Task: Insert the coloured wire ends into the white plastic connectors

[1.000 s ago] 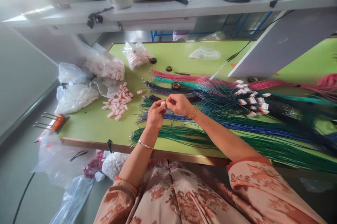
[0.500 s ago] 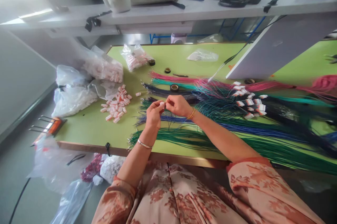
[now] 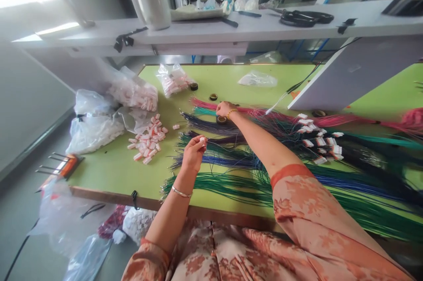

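My left hand (image 3: 193,153) pinches a small white connector housing (image 3: 202,141) over the middle of the table. Thin wires run from the housing to the right. Further away, my right hand (image 3: 225,108) reaches across the pink wires (image 3: 205,103) and teal wires (image 3: 206,111), its fingers bent down and together; what they grip is hidden. Just below it lies a roll of black tape (image 3: 221,119). Dark wires (image 3: 211,121), blue wires (image 3: 218,160) and green wires (image 3: 211,179) stretch across the table nearer to me.
Left of my hands is a pile of loose pink-white housings (image 3: 148,140), with plastic bags (image 3: 95,118) beyond. Finished-looking white connectors (image 3: 320,141) cluster at the right. A shelf (image 3: 198,30) crosses above the green table (image 3: 109,171), and an upright panel (image 3: 343,74) stands at right.
My right hand has left my left hand and moved away from me to the pink and teal wires. My left hand stays in place with the housing. The view has tilted up slightly.
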Motion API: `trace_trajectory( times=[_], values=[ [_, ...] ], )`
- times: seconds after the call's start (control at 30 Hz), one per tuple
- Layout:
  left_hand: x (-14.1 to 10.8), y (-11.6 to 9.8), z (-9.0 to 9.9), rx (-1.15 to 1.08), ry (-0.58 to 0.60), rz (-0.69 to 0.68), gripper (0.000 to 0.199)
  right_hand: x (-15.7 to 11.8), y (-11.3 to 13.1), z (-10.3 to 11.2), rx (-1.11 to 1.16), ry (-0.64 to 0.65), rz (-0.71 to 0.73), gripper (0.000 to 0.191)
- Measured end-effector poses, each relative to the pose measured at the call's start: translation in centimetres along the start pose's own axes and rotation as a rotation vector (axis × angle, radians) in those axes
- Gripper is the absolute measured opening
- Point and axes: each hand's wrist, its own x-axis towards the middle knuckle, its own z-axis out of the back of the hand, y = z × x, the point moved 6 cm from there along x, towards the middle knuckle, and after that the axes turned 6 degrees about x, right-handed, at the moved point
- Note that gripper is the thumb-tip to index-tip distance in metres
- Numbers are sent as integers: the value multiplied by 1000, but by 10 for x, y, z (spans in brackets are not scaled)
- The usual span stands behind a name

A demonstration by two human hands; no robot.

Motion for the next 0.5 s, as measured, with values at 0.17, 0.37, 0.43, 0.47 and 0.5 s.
trace_trajectory(
  times=[0.17,0.37,0.43,0.47,0.5],
  values=[
    [2,0,3,-4,-11,4,29,4,1,-6,-37,25,60,15],
    [1,1,-1,-2,0,8,27,2,-1,10,82,-72,184,22],
    [0,1,-2,-6,1,13,27,0,12,13,201,-79,287,19],
    [0,2,-3,-6,0,18,28,-1,21,15,257,-83,339,18],
    [0,2,-3,-6,-2,23,29,-4,32,16,310,-89,384,16]
  ],
)
